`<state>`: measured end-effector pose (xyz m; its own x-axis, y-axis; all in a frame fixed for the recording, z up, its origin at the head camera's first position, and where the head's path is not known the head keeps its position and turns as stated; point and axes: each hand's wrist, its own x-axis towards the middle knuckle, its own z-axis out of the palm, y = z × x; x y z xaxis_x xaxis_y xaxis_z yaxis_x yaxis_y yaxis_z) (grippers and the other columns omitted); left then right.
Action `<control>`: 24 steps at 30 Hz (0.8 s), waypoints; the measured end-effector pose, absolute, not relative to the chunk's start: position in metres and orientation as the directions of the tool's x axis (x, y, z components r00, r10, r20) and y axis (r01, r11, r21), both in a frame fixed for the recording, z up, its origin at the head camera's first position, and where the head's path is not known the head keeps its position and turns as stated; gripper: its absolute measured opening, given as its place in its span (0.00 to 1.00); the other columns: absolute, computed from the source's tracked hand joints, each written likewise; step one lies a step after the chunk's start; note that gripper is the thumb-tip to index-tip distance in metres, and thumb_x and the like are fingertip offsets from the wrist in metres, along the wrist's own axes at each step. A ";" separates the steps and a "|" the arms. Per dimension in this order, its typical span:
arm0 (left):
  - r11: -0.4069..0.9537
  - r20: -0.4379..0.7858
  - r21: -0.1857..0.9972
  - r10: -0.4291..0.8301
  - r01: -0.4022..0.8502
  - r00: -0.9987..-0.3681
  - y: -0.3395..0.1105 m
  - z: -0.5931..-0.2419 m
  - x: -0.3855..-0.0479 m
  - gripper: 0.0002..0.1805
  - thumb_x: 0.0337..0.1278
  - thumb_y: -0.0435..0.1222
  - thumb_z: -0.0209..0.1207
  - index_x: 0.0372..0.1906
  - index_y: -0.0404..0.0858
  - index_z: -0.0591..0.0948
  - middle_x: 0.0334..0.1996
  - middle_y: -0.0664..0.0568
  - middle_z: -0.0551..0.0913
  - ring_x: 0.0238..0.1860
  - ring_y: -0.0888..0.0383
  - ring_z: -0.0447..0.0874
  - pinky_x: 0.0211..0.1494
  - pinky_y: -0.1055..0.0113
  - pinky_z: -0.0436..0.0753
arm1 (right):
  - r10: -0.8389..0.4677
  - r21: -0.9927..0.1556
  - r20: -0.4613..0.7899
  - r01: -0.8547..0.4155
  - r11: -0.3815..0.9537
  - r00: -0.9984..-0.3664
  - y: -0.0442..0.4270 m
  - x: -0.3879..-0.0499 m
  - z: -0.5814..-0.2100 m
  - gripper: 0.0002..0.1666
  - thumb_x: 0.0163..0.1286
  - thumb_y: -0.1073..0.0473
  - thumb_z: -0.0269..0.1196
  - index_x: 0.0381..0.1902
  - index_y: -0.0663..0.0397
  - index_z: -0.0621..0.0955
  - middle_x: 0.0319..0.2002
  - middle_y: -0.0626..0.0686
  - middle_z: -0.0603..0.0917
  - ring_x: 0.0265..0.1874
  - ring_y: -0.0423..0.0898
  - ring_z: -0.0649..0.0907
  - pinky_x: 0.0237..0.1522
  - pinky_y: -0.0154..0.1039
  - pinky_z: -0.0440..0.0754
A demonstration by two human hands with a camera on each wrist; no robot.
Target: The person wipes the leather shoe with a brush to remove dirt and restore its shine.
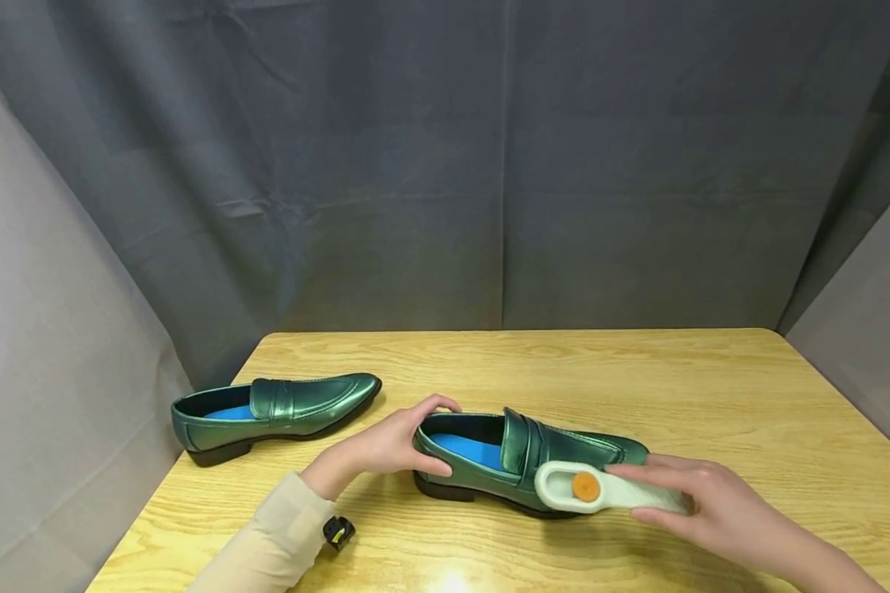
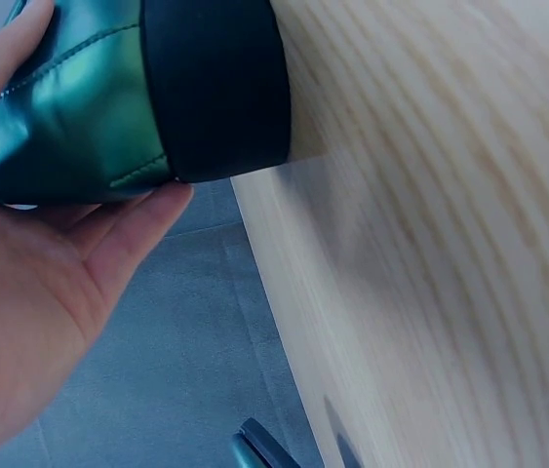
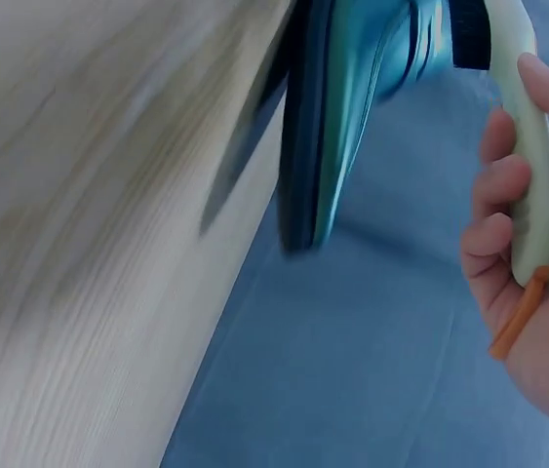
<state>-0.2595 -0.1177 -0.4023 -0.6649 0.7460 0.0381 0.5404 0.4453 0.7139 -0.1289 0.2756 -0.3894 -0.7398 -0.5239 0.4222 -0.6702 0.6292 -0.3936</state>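
A green metallic loafer (image 1: 482, 473) with a blue insole stands on the table, toe to the right. My left hand (image 1: 404, 441) grips its heel, thumb on the near side and fingers round the back; the left wrist view shows the hand (image 2: 50, 263) against the green heel (image 2: 79, 107). My right hand (image 1: 712, 502) holds a pale green brush (image 1: 630, 492) with an orange round spot, over the near side of the shoe's front part. In the right wrist view, fingers of the right hand (image 3: 528, 205) curl round the handle (image 3: 535, 166), and dark bristles (image 3: 470, 34) face the shoe.
A matching green loafer (image 1: 304, 408) stands at the table's left edge, toe to the right. The wooden table (image 1: 749, 395) reaches back to a dark grey curtain (image 1: 415, 165). A small black device (image 1: 339, 533) sits beside my left sleeve (image 1: 282, 527).
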 end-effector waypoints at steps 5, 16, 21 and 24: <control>0.445 0.035 0.719 0.745 0.535 -0.667 -0.118 -0.403 -0.259 0.39 0.47 0.48 0.73 0.63 0.53 0.65 0.52 0.56 0.78 0.47 0.60 0.77 0.56 0.62 0.71 | -0.619 -0.320 0.394 -0.733 0.600 -0.679 0.258 -0.134 -0.394 0.27 0.58 0.50 0.72 0.57 0.35 0.81 0.42 0.34 0.81 0.30 0.33 0.79 0.27 0.31 0.75; 0.460 0.036 0.696 0.744 0.551 -0.667 -0.117 -0.402 -0.259 0.39 0.47 0.50 0.73 0.63 0.54 0.65 0.52 0.57 0.78 0.48 0.59 0.76 0.56 0.62 0.71 | -0.558 -0.459 0.213 -0.586 0.668 -0.802 0.310 -0.138 -0.400 0.25 0.60 0.50 0.70 0.57 0.35 0.82 0.40 0.39 0.82 0.33 0.32 0.77 0.27 0.32 0.73; 0.453 0.042 0.697 0.748 0.556 -0.662 -0.117 -0.402 -0.260 0.39 0.47 0.50 0.73 0.64 0.53 0.65 0.53 0.57 0.78 0.49 0.58 0.76 0.57 0.61 0.71 | -0.453 -0.546 0.243 -0.507 0.666 -0.857 0.354 -0.137 -0.402 0.27 0.58 0.62 0.71 0.57 0.43 0.82 0.32 0.34 0.77 0.27 0.29 0.71 0.23 0.30 0.67; 0.452 0.043 0.697 0.749 0.557 -0.661 -0.118 -0.403 -0.260 0.39 0.47 0.50 0.73 0.64 0.53 0.65 0.54 0.57 0.77 0.50 0.59 0.76 0.58 0.61 0.70 | -0.346 -0.571 0.233 -0.416 0.708 -0.909 0.376 -0.136 -0.403 0.27 0.58 0.64 0.71 0.57 0.46 0.82 0.39 0.30 0.79 0.31 0.29 0.74 0.25 0.30 0.70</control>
